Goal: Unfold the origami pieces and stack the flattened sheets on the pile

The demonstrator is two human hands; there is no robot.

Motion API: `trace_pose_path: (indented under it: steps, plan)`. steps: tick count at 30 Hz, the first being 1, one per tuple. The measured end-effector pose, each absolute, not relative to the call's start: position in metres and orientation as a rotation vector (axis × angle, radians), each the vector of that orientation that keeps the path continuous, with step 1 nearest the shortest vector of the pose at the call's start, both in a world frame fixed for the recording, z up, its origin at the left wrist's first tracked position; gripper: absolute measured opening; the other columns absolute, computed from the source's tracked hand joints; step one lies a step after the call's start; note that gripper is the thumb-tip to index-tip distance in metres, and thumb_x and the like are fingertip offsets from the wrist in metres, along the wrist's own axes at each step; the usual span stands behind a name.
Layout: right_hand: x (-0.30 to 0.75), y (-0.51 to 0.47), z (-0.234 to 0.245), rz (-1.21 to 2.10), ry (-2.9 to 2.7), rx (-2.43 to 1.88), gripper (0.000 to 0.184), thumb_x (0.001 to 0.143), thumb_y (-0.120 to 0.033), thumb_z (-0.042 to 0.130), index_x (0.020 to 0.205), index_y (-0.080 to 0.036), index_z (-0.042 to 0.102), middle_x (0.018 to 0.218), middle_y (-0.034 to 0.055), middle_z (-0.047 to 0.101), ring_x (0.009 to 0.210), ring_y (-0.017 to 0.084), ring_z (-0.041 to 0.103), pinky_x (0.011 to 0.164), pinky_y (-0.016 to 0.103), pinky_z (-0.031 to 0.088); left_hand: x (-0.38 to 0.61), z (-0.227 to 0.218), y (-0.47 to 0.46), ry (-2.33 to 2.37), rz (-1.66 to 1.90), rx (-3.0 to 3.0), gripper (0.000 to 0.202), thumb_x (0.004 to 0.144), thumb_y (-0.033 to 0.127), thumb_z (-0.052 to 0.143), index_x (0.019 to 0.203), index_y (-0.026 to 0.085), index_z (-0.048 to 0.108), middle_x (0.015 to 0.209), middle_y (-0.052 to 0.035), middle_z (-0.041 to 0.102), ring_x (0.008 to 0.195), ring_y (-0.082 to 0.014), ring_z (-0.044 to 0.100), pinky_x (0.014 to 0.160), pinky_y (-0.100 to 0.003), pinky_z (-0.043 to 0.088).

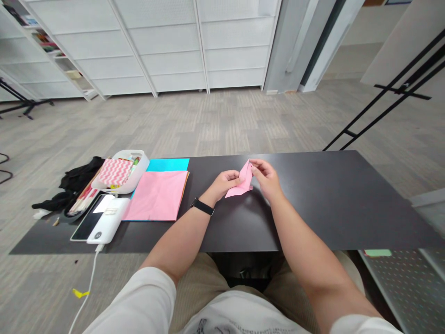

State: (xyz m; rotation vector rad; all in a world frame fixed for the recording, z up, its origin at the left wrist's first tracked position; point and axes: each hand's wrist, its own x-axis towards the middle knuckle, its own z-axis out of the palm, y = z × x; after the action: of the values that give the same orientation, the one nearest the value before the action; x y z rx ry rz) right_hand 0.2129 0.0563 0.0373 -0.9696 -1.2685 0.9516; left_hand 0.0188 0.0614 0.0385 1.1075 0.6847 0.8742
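Note:
A small folded pink paper (pixel 242 183) is held just above the dark table (pixel 330 204), near its far edge. My left hand (pixel 225 182) pinches its left side, fingers curled around it; a black watch sits on that wrist. My right hand (pixel 267 178) pinches the paper's pointed top from the right. Both hands are closed on the paper.
A stack of pink paper (pixel 158 195) over blue sheets (pixel 168 164) lies to the left. Further left sit a white tray (pixel 121 171) with patterned paper, a phone (pixel 88 222), a white power bank (pixel 109 220) with cable, a pencil case and black cloth (pixel 78 178).

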Motion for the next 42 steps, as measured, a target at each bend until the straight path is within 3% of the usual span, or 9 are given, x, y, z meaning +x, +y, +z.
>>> trace_pose_path:
  steps: [7,14,25,31,35,39,42]
  plan:
    - [0.216,0.06,0.037,0.921,-1.191,-1.004,0.038,0.086,-0.065,0.078,0.084,-0.027,0.072,0.081,0.0004,0.069,0.076,0.019,0.064,0.077,0.036,0.059,0.018,0.039,0.06,0.672,0.799,1.161,0.052,0.068,0.055,0.098,0.084,0.014,0.069,0.08,-0.0051,0.075,0.069,-0.0154,0.07,0.068,-0.027,0.053]
    - [0.215,0.06,0.036,1.035,-1.204,-0.997,0.048,0.085,-0.074,0.074,0.083,-0.027,0.068,0.075,-0.001,0.064,0.07,0.018,0.06,0.071,0.034,0.059,0.018,0.032,0.064,0.762,0.9,1.328,0.049,0.075,0.057,0.091,0.081,0.015,0.066,0.076,0.0009,0.065,0.066,-0.0103,0.057,0.065,-0.024,0.044]
    - [0.215,0.061,0.032,0.877,-1.204,-1.014,0.031,0.085,-0.054,0.08,0.079,-0.027,0.068,0.075,-0.0013,0.064,0.07,0.017,0.058,0.069,0.033,0.053,0.016,0.029,0.068,0.832,0.965,1.658,0.036,0.086,0.048,0.081,0.076,0.018,0.064,0.078,0.0008,0.062,0.075,-0.0135,0.056,0.076,-0.028,0.044]
    - [0.215,0.058,0.033,0.922,-1.416,-1.021,0.027,0.089,-0.054,0.077,0.098,-0.028,0.075,0.09,0.0008,0.074,0.083,0.02,0.067,0.083,0.038,0.056,0.016,0.029,0.069,0.92,1.138,1.636,0.032,0.087,0.048,0.08,0.082,0.019,0.068,0.083,-0.0007,0.067,0.081,-0.0154,0.06,0.082,-0.03,0.048]
    - [0.213,0.055,0.033,0.811,-1.634,-1.108,0.019,0.089,-0.047,0.079,0.09,-0.027,0.076,0.088,0.0014,0.075,0.087,0.023,0.069,0.091,0.042,0.055,0.014,0.026,0.071,0.926,1.256,1.547,0.031,0.09,0.048,0.08,0.087,0.019,0.069,0.091,-0.003,0.071,0.088,-0.0166,0.064,0.088,-0.03,0.052]
    - [0.211,0.053,0.036,0.746,-1.654,-1.117,0.017,0.09,-0.044,0.076,0.087,-0.027,0.076,0.087,0.0014,0.076,0.085,0.022,0.068,0.087,0.04,0.055,0.014,0.026,0.071,0.897,1.286,1.526,0.029,0.09,0.047,0.08,0.094,0.019,0.072,0.098,-0.0048,0.074,0.093,-0.0176,0.067,0.092,-0.032,0.054]
    - [0.21,0.052,0.037,0.794,-1.531,-1.099,0.025,0.087,-0.048,0.078,0.085,-0.024,0.074,0.079,-0.0001,0.071,0.073,0.017,0.063,0.076,0.034,0.054,0.017,0.027,0.069,0.827,1.27,1.531,0.031,0.087,0.045,0.085,0.101,0.019,0.074,0.101,-0.0056,0.076,0.094,-0.0175,0.069,0.093,-0.033,0.055]
